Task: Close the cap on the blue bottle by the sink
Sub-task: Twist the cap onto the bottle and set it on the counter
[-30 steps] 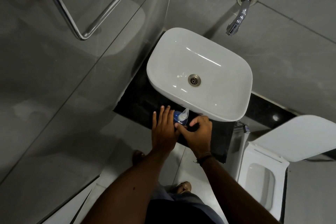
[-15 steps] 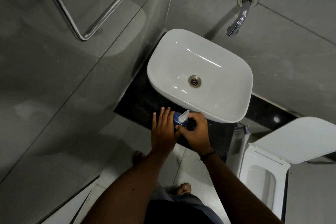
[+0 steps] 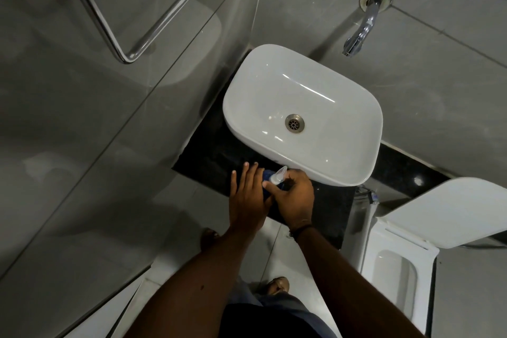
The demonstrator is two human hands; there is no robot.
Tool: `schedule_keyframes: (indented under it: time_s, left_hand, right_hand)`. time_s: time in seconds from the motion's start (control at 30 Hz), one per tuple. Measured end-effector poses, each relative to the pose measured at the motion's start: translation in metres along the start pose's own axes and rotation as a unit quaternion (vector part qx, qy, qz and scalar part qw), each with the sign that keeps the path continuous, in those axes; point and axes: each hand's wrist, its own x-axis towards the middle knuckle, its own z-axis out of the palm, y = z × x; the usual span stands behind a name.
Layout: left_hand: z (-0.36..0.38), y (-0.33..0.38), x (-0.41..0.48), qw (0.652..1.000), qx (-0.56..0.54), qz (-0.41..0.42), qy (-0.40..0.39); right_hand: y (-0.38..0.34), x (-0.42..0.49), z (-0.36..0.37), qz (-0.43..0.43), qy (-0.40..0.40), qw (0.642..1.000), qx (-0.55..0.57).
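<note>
Your left hand (image 3: 248,200) lies flat-fingered against the blue bottle (image 3: 270,177) on the desk (image 3: 326,206); right-hand fingers (image 3: 274,189) pinch its cap (image 3: 278,174). Brace, then press squarely down.

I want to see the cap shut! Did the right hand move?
Yes: the right hand slid up toward the sink rim, closer to the cap.

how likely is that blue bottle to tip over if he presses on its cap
Probably somewhat tippy: the blue bottle looks small and narrow, standing on the glossy dark counter near its front edge. The left hand lies flat against its side, which should brace it. The pale cap stands tilted, so a push from the right hand may go sideways.
</note>
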Motion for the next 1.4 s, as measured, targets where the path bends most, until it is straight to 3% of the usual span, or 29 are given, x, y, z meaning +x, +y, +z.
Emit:
schedule_keyframes:
  time_s: [0.1, 0.2, 0.3, 0.4, 0.63, 0.93, 1.1, 1.4]
  left_hand:
    - [0.000, 0.001, -0.001, 1.000, -0.002, 0.000, 0.009]
    - [0.001, 0.000, 0.001, 1.000, -0.021, -0.012, 0.000]
    - [0.003, -0.002, 0.002, 1.000, -0.015, -0.007, -0.011]
    - [0.007, -0.005, 0.001, 1.000, -0.019, 0.000, 0.000]
    - [0.005, -0.003, 0.000, 1.000, -0.016, -0.001, 0.002]
    - [0.001, 0.000, -0.001, 1.000, -0.005, -0.001, -0.007]
    - [0.000, 0.000, 0.000, 0.999, 0.017, -0.006, -0.043]
    - [0.000, -0.001, 0.001, 0.999, 0.006, -0.007, -0.040]
  right_hand:
    - [0.003, -0.004, -0.009, -0.010, -0.003, 1.000, 0.022]
    - [0.004, -0.008, -0.027, -0.079, -0.025, 0.997, 0.001]
    - [-0.006, 0.000, -0.043, -0.187, -0.085, 0.973, -0.106]
    - [-0.017, 0.014, -0.048, -0.224, -0.113, 0.943, -0.220]
    - [-0.022, 0.006, -0.041, -0.189, -0.060, 0.931, -0.306]
    - [-0.021, 0.000, -0.035, -0.117, -0.067, 0.959, -0.249]
    - [-0.022, 0.000, -0.029, -0.080, -0.041, 0.976, -0.198]
    - [-0.018, -0.004, -0.020, -0.038, -0.006, 0.991, -0.128]
